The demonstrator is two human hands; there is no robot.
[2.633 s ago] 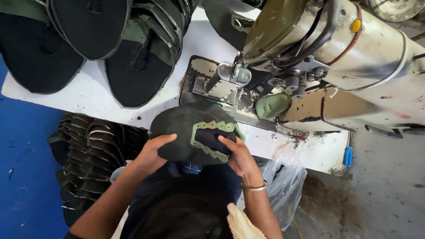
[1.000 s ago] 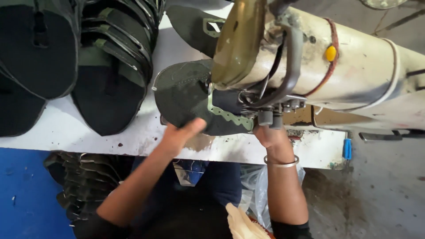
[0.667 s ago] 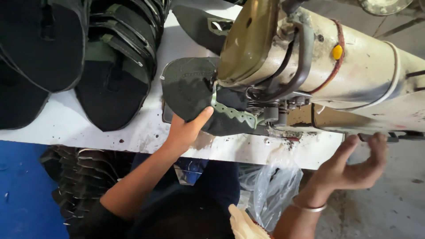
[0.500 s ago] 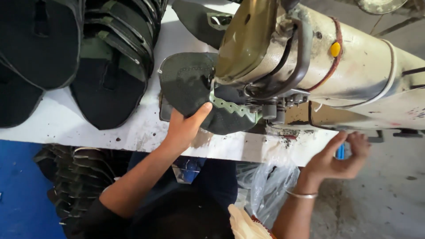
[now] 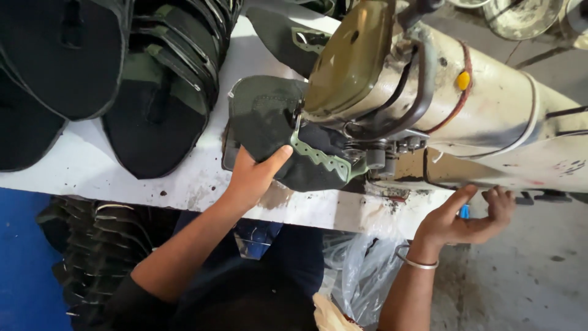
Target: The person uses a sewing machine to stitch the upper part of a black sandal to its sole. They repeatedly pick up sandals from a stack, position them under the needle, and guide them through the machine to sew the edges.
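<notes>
Your left hand [image 5: 254, 178] presses the dark shoe upper [image 5: 275, 132] flat under the sewing machine [image 5: 441, 104] head, its green trim [image 5: 318, 156] not visibly finished, while your right hand [image 5: 465, 220], open and empty, reaches beneath the table edge [image 5: 343, 211].

A dark shoe upper [image 5: 275, 132] with pale green zigzag trim [image 5: 321, 160] is pressed flat under the sewing machine [image 5: 429, 116] by the left hand [image 5: 254, 178]. The right hand [image 5: 468, 217] is held open, palm up, at the white table [image 5: 153, 184] edge, just beside a small blue object [image 5: 464, 211], possibly a switch. Stacked black-and-green uppers [image 5: 165, 92] are seen at upper left.
</notes>
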